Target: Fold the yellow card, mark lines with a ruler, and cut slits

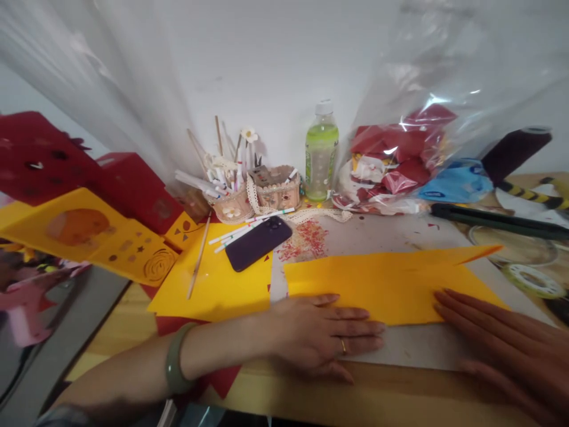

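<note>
A folded orange-yellow sheet [377, 279] lies in front of me on a grey board [422, 350], with a corner of its upper layer lifted at the far right. My left hand [324, 332] rests flat along the sheet's near edge, fingers stretched out to the right; it wears a ring and a green bangle [178, 359]. From the right, my right hand [502, 344] lays its straight fingertips on the sheet's near right part. Neither hand grasps anything. Left of the sheet lies a yellow sheet [235, 290] bearing a dark phone [258, 243] and a thin wooden stick [199, 255].
Marker baskets [278, 194] and a green drink bottle [322, 154] stand along the wall. A clear plastic bag [391, 160] of red scraps sits behind, near a tape roll [533, 280]. Decorated yellow and red card pieces [137, 255] rise at left, above a pink glue gun [26, 311].
</note>
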Action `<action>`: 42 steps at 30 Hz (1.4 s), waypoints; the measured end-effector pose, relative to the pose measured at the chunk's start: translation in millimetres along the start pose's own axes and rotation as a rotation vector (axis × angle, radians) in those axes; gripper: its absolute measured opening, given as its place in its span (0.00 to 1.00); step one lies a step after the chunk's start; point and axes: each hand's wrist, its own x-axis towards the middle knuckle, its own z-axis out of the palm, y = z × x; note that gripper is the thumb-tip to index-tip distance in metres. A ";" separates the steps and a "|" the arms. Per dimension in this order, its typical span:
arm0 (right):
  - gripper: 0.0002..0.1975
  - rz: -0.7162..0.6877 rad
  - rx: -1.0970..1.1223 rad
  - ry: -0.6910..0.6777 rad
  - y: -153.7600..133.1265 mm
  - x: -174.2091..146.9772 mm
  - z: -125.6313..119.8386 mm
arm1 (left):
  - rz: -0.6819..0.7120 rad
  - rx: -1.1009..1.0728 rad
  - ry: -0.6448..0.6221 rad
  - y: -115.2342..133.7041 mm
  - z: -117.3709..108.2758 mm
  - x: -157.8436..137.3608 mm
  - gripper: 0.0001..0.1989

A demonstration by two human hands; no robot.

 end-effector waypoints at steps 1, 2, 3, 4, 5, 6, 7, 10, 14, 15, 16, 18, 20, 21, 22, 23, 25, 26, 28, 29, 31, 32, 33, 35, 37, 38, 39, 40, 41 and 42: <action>0.31 -0.087 -0.054 -0.025 -6.1 8.2 0.7 | 0.005 0.002 0.004 -0.7 1.3 0.3 0.26; 0.34 -0.187 -0.096 -0.069 -13.6 17.3 1.4 | 0.011 0.004 0.007 -1.3 2.7 0.3 0.26; 0.35 -0.268 -0.106 -0.086 -21.9 26.7 2.2 | 0.016 0.004 0.010 -1.8 4.1 0.2 0.26; 0.37 -0.352 -0.092 -0.125 -30.5 35.4 3.1 | 0.018 0.001 0.006 -2.2 5.1 0.1 0.27; 0.39 -0.396 -0.064 -0.167 -38.3 42.8 4.1 | 0.014 -0.003 -0.002 -2.4 5.7 0.0 0.27; 0.41 -0.412 -0.040 -0.191 -44.9 48.3 5.1 | 0.007 -0.007 -0.009 -2.4 5.8 -0.2 0.27; 0.42 -0.414 -0.017 -0.213 -49.7 52.0 6.0 | -0.002 -0.011 -0.016 -2.2 5.7 -0.2 0.27; 0.42 -0.373 0.027 -0.234 -54.2 53.7 7.4 | -0.022 -0.020 -0.030 -1.1 4.4 0.2 0.27; 0.42 -0.347 0.064 -0.243 -51.5 50.3 6.2 | -0.003 -0.016 0.002 -0.1 3.7 1.7 0.27; 0.42 -0.347 0.064 -0.241 -51.4 50.3 5.4 | 0.008 -0.019 0.016 -0.3 3.7 1.2 0.28; 0.42 -0.350 0.060 -0.239 -51.7 50.6 4.5 | 0.021 -0.028 0.031 -0.7 3.9 -0.3 0.27; 0.40 -0.352 0.027 -0.229 -53.3 52.5 2.5 | 0.012 -0.055 0.108 -2.5 4.9 -7.9 0.25; 0.33 -0.353 -0.042 -0.194 -56.8 56.6 1.1 | -0.075 -0.059 0.279 -5.4 7.1 -22.3 0.21; 0.28 -0.356 -0.081 -0.166 -59.5 59.9 0.9 | -0.153 -0.035 0.382 -7.1 8.4 -31.6 0.20; 0.24 -0.363 -0.113 -0.130 -63.1 64.2 1.2 | -0.215 -0.001 0.489 -8.8 9.6 -41.5 0.18; 0.21 -0.370 -0.132 -0.095 -67.7 69.5 2.1 | -0.260 0.026 0.562 -10.3 10.6 -51.3 0.17; 0.19 -0.351 -0.146 -0.053 -78.9 82.5 5.5 | -0.353 0.054 0.630 -12.5 11.5 -67.9 0.15; 0.20 -0.326 -0.151 -0.054 -85.0 89.5 7.8 | -0.389 0.044 0.624 -13.2 11.5 -73.6 0.16; 0.20 -0.303 -0.131 -0.096 -95.9 102.7 13.3 | -0.441 -0.018 0.587 -14.3 11.3 -79.1 0.20; 0.19 -0.326 -0.099 -0.128 -99.8 108.3 16.1 | -0.453 -0.061 0.567 -15.1 11.6 -79.5 0.22; 0.18 -0.414 0.002 -0.187 -103.2 116.6 21.5 | -0.487 -0.125 0.554 -17.8 13.3 -77.6 0.24; 0.18 -0.450 0.054 -0.221 -103.0 119.2 23.8 | -0.509 -0.141 0.556 -19.7 14.9 -76.3 0.26; 0.19 -0.468 0.091 -0.256 -101.7 121.1 25.7 | -0.533 -0.149 0.563 -21.9 16.6 -75.1 0.27; 0.20 -0.458 0.132 -0.340 -97.8 122.9 28.7 | -0.569 -0.168 0.583 -26.4 19.8 -73.4 0.30; 0.20 -0.444 0.168 -0.427 -93.9 123.5 31.0 | -0.575 -0.219 0.589 -30.0 21.5 -72.4 0.33; 0.21 -0.444 0.190 -0.461 -92.5 123.7 32.1 | -0.579 -0.254 0.581 -31.2 21.5 -72.0 0.35; 0.21 -0.444 0.211 -0.487 -91.3 123.9 33.2 | -0.589 -0.289 0.567 -32.1 21.1 -71.6 0.36; 0.22 -0.449 0.231 -0.504 -90.5 124.2 34.2 | -0.605 -0.321 0.547 -32.6 20.4 -71.3 0.38; 0.22 -0.450 0.244 -0.512 -89.8 124.5 35.2 | -0.624 -0.344 0.527 -32.8 19.5 -70.9 0.39; 0.23 -0.457 0.255 -0.520 -89.3 124.8 36.0 | -0.643 -0.358 0.508 -32.7 18.5 -70.5 0.40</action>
